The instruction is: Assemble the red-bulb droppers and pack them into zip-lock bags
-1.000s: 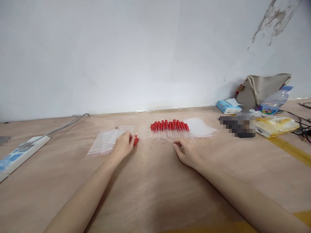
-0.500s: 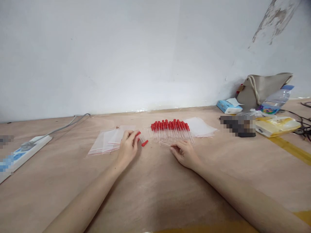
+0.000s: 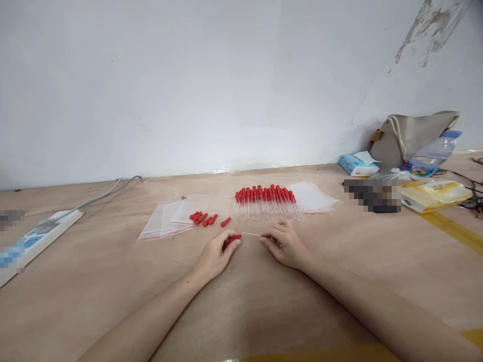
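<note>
My left hand (image 3: 219, 251) is closed around a red rubber dropper bulb (image 3: 234, 238), its open end turned to the right. Between finger and thumb, my right hand (image 3: 284, 242) pinches a thin clear glass dropper tube (image 3: 251, 235), whose free end points left at the bulb; whether the two touch I cannot tell. Several loose red bulbs (image 3: 206, 219) lie beyond my left hand. Behind my right hand is a row of droppers with red bulbs (image 3: 264, 194), their clear tubes toward me. A few bare tubes (image 3: 227, 207) lie at the row's left.
Clear zip bags (image 3: 162, 221) lie on the left, and a white stack of bags or sheets (image 3: 315, 197) on the right. Farther right are a tissue pack (image 3: 357, 165), a grey bag (image 3: 415, 136), a plastic bottle (image 3: 433, 156) and a yellow-white packet (image 3: 433, 195). A power strip (image 3: 49, 234) sits far left.
My left hand has come from the loose bulbs toward me and right, now with a red bulb in it. The tube in my right hand has swung nearly level, facing that bulb.
</note>
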`<state>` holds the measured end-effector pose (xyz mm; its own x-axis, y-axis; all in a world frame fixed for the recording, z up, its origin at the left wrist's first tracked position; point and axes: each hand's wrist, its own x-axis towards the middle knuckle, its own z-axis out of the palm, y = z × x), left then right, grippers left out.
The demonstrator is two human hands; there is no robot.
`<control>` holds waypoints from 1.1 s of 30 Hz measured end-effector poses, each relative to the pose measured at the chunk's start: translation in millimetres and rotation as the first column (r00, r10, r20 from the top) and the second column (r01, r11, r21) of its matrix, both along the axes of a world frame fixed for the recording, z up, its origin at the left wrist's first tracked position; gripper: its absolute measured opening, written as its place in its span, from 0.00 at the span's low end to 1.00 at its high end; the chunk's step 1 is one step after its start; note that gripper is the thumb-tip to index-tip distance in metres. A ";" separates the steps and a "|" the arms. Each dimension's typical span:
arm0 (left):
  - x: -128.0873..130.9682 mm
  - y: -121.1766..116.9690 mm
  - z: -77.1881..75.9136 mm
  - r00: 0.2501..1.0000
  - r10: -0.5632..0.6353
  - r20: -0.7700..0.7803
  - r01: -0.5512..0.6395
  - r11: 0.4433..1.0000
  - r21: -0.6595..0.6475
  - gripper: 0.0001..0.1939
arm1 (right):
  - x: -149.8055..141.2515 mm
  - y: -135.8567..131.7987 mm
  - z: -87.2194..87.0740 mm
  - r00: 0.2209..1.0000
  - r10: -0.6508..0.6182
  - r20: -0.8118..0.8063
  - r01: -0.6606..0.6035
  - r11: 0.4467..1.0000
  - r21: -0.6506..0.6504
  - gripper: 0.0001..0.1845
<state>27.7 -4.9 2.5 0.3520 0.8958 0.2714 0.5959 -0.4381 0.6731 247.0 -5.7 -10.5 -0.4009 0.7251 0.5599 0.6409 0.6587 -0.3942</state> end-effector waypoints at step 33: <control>-5.3 4.5 4.6 0.958 -0.251 -0.136 0.277 0.933 0.230 0.08 | -5.9 -0.5 11.0 0.959 0.074 0.275 -0.069 0.997 -0.031 0.13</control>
